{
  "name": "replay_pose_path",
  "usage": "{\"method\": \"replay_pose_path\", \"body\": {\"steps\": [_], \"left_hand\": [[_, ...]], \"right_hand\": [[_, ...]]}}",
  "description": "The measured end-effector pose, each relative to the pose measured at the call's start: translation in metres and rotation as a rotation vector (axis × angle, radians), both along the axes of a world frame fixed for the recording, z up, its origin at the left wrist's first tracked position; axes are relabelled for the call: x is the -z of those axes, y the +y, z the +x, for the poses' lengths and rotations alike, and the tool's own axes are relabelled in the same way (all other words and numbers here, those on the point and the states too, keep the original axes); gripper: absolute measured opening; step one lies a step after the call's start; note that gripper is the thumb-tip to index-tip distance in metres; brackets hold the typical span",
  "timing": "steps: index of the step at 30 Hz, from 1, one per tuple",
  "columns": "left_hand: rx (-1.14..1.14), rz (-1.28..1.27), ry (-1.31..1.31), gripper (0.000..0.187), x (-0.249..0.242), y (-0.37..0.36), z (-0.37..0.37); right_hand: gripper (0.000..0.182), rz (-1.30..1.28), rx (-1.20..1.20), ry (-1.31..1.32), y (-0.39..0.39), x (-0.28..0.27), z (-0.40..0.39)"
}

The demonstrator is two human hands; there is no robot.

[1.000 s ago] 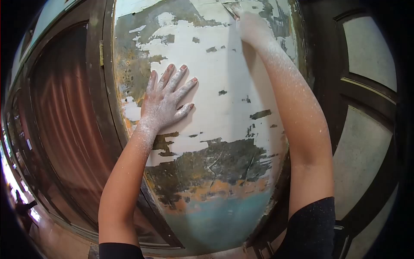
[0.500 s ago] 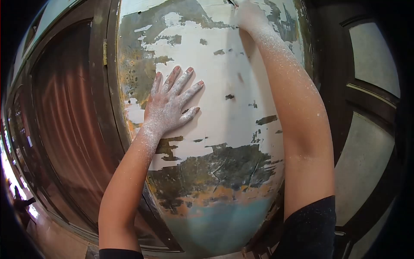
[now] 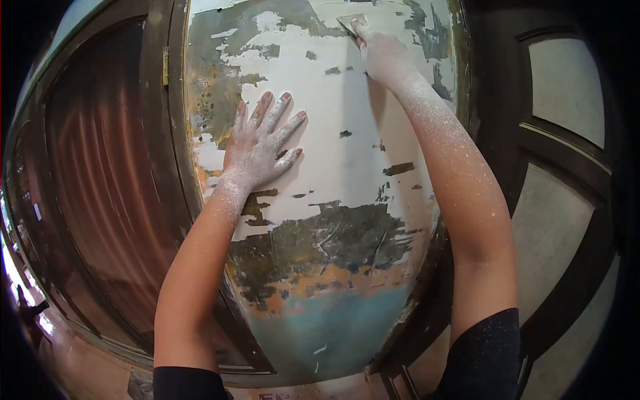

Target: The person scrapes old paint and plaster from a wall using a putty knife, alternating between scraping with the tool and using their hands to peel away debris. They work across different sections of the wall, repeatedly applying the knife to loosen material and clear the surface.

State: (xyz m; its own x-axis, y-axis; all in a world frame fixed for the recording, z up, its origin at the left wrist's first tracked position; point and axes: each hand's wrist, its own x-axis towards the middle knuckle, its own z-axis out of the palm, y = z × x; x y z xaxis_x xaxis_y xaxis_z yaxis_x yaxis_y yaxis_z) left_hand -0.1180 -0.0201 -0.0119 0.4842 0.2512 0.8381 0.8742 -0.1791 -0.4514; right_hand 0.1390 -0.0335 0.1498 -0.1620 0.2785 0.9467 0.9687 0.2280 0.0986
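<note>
A tall panel (image 3: 327,147) fills the middle, with white filler over dark grey and orange patches and a blue-green band at its lower end. Flat on its left part rests my left hand (image 3: 257,147), fingers spread, dusted with white powder. Near the panel's top, my right hand (image 3: 383,57) is closed on a thin scraper (image 3: 351,25), whose flat blade lies at the white surface beside a grey patch. White dust covers my right forearm too.
On the left stands a dark wooden frame with a reddish-brown glossy pane (image 3: 100,167). To the right is dark framing with pale panels (image 3: 567,87). A strip of floor (image 3: 87,360) shows at the lower left.
My right hand has come lower in the view, and the scraper now shows more fully. My left hand stays spread on the panel. The view has shifted slightly.
</note>
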Motion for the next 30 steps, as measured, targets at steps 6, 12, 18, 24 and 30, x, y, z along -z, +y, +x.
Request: {"method": "replay_pose_path", "body": {"steps": [6, 12, 18, 24, 30], "left_hand": [[-0.025, -0.011, -0.048, 0.069, 0.007, -0.001, 0.008], [0.002, -0.006, -0.052, 0.069, 0.008, 0.001, 0.006], [0.055, 0.019, -0.073, 0.067, 0.011, 0.002, 0.004], [0.089, 0.02, -0.088, 0.067, 0.011, 0.003, 0.004], [0.058, 0.015, -0.083, 0.067, 0.012, 0.004, 0.005]], "right_hand": [[0.032, -0.092, 0.14, 0.011, -0.007, -0.007, -0.011], [0.035, -0.068, 0.174, 0.025, -0.004, -0.015, -0.023], [0.038, -0.028, 0.145, 0.042, -0.001, -0.028, -0.029], [0.036, -0.014, 0.176, 0.047, 0.008, -0.037, -0.028], [0.033, 0.107, 0.229, -0.014, 0.035, -0.062, -0.019]]}}
